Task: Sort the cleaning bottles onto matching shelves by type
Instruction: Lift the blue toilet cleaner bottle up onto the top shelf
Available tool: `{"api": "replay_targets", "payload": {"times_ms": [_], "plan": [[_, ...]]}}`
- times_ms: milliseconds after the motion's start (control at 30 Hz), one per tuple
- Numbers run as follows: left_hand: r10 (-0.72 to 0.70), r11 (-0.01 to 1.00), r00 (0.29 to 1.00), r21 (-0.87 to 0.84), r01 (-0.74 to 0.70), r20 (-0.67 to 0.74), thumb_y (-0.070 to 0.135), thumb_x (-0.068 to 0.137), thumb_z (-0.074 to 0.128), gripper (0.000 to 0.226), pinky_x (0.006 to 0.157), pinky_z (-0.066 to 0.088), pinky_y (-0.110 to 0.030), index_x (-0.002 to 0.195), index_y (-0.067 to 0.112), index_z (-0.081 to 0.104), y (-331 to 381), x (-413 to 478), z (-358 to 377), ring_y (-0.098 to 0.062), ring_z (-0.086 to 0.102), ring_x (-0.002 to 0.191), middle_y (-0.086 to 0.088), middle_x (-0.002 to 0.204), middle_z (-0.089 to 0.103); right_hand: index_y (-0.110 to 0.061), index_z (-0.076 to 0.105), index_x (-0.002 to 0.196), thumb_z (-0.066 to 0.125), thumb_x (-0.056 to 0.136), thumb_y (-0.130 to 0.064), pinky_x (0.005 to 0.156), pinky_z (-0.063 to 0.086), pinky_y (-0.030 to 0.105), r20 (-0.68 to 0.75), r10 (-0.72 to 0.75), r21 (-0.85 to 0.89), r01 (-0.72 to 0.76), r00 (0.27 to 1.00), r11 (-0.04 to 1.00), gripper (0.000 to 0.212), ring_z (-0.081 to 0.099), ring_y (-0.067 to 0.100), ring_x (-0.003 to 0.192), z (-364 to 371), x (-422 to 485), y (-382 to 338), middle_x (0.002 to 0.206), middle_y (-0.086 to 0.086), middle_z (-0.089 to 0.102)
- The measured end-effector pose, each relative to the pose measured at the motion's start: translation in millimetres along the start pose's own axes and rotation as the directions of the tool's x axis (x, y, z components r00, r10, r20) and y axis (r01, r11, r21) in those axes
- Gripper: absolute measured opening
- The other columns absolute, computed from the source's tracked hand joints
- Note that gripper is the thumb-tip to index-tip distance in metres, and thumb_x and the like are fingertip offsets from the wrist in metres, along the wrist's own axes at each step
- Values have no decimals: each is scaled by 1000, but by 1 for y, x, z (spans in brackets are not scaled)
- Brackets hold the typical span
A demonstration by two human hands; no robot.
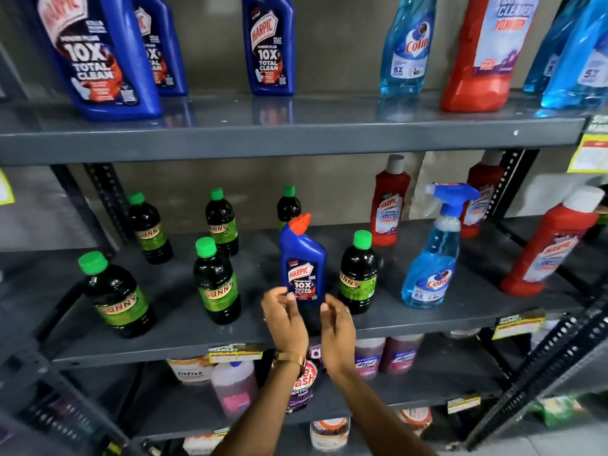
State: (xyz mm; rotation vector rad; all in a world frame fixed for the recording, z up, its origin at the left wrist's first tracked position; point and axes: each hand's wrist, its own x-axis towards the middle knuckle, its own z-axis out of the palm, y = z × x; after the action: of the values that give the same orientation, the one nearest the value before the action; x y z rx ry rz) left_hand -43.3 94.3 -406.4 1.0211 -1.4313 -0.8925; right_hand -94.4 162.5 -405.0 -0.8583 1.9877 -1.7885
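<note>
Both hands are half-open and empty, the left hand (285, 319) and right hand (337, 327) flanking the base of the blue Harpic bottle (303, 269), which stands among green-capped Sunny bottles (215, 281) on the middle shelf (230, 337). It looks misplaced; next they must close round it and lift it to its fellows on the top shelf (296, 139).

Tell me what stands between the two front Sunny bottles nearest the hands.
In the head view, the small blue Harpic bottle stands between those Sunny bottles, with the left hand and right hand open just before it.
</note>
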Motion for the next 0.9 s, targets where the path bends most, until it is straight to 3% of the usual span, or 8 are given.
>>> {"api": "replay_targets", "payload": {"times_ms": [100,200,300,533,633,700,767,900], "plan": [[-78,997,997,23,77,18,62,83,32,74,96,36,-37,124,2,44,6,24,-12,-29,47,108,-12,118,44,-6,30,143,41,98,-23,116,29,35,57,104,61,-108,993,992,50,36,17,134,22,15,-8,141,3,39],[-239,957,932,-97,274,273,35,96,36,48,104,35,-37,136,10,35,2,48,-10,-26,45,124,-18,141,42,-9,24,146,40,98,-21,119,24,37,78,128,107,-136,989,985,52,32,19,140,31,25,-9,150,6,35],[-279,899,871,-209,385,405,15,97,41,30,91,47,-36,125,12,48,-2,59,-10,-23,55,106,-21,127,57,-12,28,145,42,97,-18,111,29,29,88,118,134,-129,989,983,50,38,13,129,31,31,-14,134,-3,42],[-248,932,894,-159,325,372,3,92,48,25,73,50,-15,116,6,52,-4,48,-21,-19,56,95,-10,108,60,-21,43,109,45,95,-9,99,45,38,24,168,232,-169,985,958,18,54,24,109,32,37,-17,117,12,56],[-216,947,909,-151,284,356,1,92,46,24,65,50,-6,115,4,53,-6,39,-36,-14,57,87,-10,105,60,-19,46,120,53,91,-27,104,44,52,12,65,177,-66,998,982,30,54,33,117,35,19,-1,124,17,57],[-215,938,916,-191,291,337,0,92,45,23,65,50,-7,111,7,55,-3,28,-48,-9,57,82,-10,104,60,-33,48,125,54,83,-52,101,44,57,33,48,141,-52,998,989,47,54,34,117,38,9,25,124,17,56],[-265,904,914,-251,347,308,0,92,46,21,69,52,-14,106,13,55,3,13,-62,-14,58,84,-10,103,61,-49,49,119,54,79,-58,100,45,57,45,24,149,-31,999,988,42,54,33,116,34,-8,29,123,16,56],[-241,875,910,-330,354,337,5,91,50,22,88,52,-38,102,22,59,24,-13,-91,-19,60,96,-11,107,64,-26,50,123,57,87,-34,101,46,55,60,-37,275,19,998,961,38,58,28,115,8,-58,-33,124,16,58]]}}
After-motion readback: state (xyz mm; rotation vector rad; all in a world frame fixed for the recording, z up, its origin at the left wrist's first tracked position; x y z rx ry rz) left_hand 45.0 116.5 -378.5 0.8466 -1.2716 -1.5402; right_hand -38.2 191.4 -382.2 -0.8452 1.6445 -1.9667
